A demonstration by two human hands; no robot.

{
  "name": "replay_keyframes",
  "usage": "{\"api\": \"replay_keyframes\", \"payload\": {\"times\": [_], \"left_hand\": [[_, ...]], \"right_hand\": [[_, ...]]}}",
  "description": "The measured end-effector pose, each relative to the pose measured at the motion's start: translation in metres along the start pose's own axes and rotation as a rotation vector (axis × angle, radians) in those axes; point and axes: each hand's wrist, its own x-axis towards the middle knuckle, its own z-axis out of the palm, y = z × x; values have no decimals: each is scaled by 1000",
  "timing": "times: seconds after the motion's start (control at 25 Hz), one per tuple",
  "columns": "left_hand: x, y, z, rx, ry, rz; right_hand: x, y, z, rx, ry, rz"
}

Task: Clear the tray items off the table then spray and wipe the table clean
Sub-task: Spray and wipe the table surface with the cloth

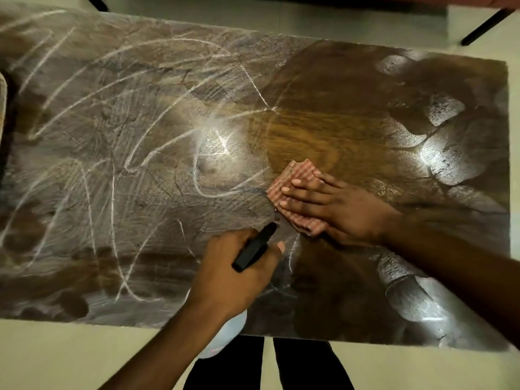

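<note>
l hand [225,277] grips spray bottle [254,247] nr table [112,192] edge; r hand [346,209] presses cloth [298,175]

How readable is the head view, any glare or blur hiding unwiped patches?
Head view: bright glare on the table at centre and right washes out the streaks; the cloth under the right hand looks slightly soft; the left hand and spray bottle read clearly; wide-angle distortion bows the table edges.
</note>
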Motion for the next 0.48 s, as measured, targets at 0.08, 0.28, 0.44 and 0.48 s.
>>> {"api": "replay_keyframes", "payload": {"times": [0.08, 0.28, 0.44, 0.48], "left_hand": [[-4, -7, -4, -7, -6, 2], [-23, -20, -3, -19, 50, 20], [-55, -33, 7, 2, 68, -3], [-65, -36, 9, -11, 69, -10]], "right_hand": [[-12, 17, -1, -31, 14, 65], [5, -8, 10, 421, 661, 1178], [11, -113, 47, 280, 444, 625], [-2, -136, 59, 183, 319, 319]]}}
